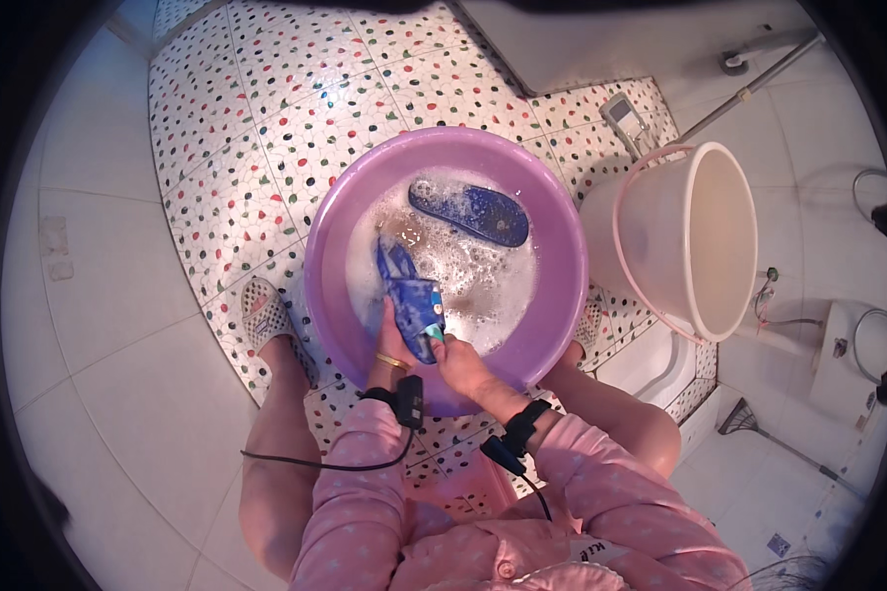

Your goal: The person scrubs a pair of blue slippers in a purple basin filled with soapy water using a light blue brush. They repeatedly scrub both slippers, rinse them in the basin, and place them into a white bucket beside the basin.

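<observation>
A blue slipper [412,299] is held by my left hand [393,341] over the near left part of a purple plastic basin [447,142]. Suds cling to its strap, and the sole points up and away from me. My right hand [464,365] grips a teal-green tool [434,332] at the slipper's near end; its working end is hidden, so its kind is unclear. Foamy, greyish water [480,284] fills the bottom of the basin. A second blue slipper [477,213], flecked with foam, lies in the suds towards the far right side.
Right of the basin stands a pale bucket [654,236] with a pink handle. Beyond it are a squat toilet [654,369] and a metal pole [754,85]. My feet, in dotted slippers [266,314], flank the basin on speckled floor tiles [296,111]. Cables hang from my wrists.
</observation>
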The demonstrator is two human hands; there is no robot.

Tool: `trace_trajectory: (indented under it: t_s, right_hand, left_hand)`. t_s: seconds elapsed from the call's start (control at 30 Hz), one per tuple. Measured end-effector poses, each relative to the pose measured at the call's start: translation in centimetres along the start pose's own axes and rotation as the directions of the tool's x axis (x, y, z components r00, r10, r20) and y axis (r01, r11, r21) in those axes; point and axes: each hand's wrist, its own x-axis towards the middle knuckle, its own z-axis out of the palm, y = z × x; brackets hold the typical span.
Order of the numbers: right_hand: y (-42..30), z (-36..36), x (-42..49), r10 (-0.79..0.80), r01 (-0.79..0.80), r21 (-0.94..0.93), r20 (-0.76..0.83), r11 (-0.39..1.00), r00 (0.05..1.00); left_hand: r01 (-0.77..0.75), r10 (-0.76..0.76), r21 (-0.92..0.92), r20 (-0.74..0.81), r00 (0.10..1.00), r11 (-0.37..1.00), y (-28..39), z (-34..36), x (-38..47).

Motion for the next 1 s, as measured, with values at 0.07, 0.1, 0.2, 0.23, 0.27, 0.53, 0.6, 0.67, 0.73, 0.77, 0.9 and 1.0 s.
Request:
trace_trajectory:
  t_s: [0.07, 0.1, 0.2, 0.23, 0.27, 0.53, 0.6, 0.67, 0.73, 0.77, 0.9, 1.0]
  right_hand:
    - [0.3, 0.9, -0.1, -0.014, 0.014, -0.011, -0.008, 1.0, 1.0]
    - [0.2, 1.1, 0.3, -0.005, 0.005, -0.021, -0.02, 1.0, 1.0]
    - [-0.5, 0.7, 1.9, -0.014, 0.01, -0.079, -0.047, 0.997, 0.999]
    - [-0.9, 0.4, 2.2, 0.023, -0.03, -0.125, -0.06, 0.992, 0.998]
    - [-1.3, 0.0, 2.3, -0.031, 0.023, -0.129, -0.058, 0.991, 0.998]
    - [-3.6, -2.2, -1.5, -0.087, 0.072, -0.208, -0.065, 0.976, 0.994]
    - [-4.1, -2.7, -0.8, -0.006, -0.013, -0.249, -0.076, 0.968, 0.997]
    - [-4.4, -2.7, 0.0, -0.029, 0.012, -0.28, -0.057, 0.96, 0.998]
    - [-4.2, -2.5, 0.4, -0.051, 0.033, -0.279, -0.058, 0.96, 0.997]
    - [-4.0, -2.2, 0.2, -0.092, 0.086, -0.235, -0.015, 0.968, 0.996]
    - [-3.2, -1.6, 0.2, 0.029, -0.022, -0.299, 0.017, 0.954, 0.999]
    - [-3.2, -1.8, 0.4, -0.06, 0.035, -0.311, -0.07, 0.95, 0.996]
  left_hand:
    - [-0.02, 0.012, -0.052, -0.15, 0.989, 0.998, -0.2, 0.4, -0.5]
    - [-0.075, 0.071, -0.039, -0.094, 0.993, 0.996, -0.5, 0.5, -0.7]
    - [-0.075, 0.064, -0.1, -0.102, 0.993, 0.992, -1.9, 0.6, -0.7]
    - [-0.082, 0.066, -0.127, -0.123, 0.99, 0.988, -2.2, 0.5, -0.6]
    - [-0.03, 0.001, -0.185, -0.15, 0.989, 0.982, -2.4, 0.5, -0.3]
    - [0.065, -0.07, -0.091, -0.054, 0.996, 0.994, -2.1, -0.3, 1.1]
    - [0.165, -0.175, -0.136, -0.058, 0.983, 0.977, -2.4, -0.1, 1.1]
    - [0.025, -0.076, -0.246, -0.201, 0.977, 0.969, -2.5, 0.1, 1.1]
    - [0.016, -0.043, -0.178, -0.147, 0.988, 0.984, -2.4, 0.2, 1.1]
    - [-0.046, 0.041, -0.072, -0.073, 0.996, 0.996, -2.2, 0.2, 1.2]
    - [0.121, -0.119, 0.017, -0.112, 0.987, 0.992, -2.2, -0.2, 1.0]
    - [-0.002, -0.037, -0.184, -0.206, 0.978, 0.983, -2.3, -0.4, 1.5]
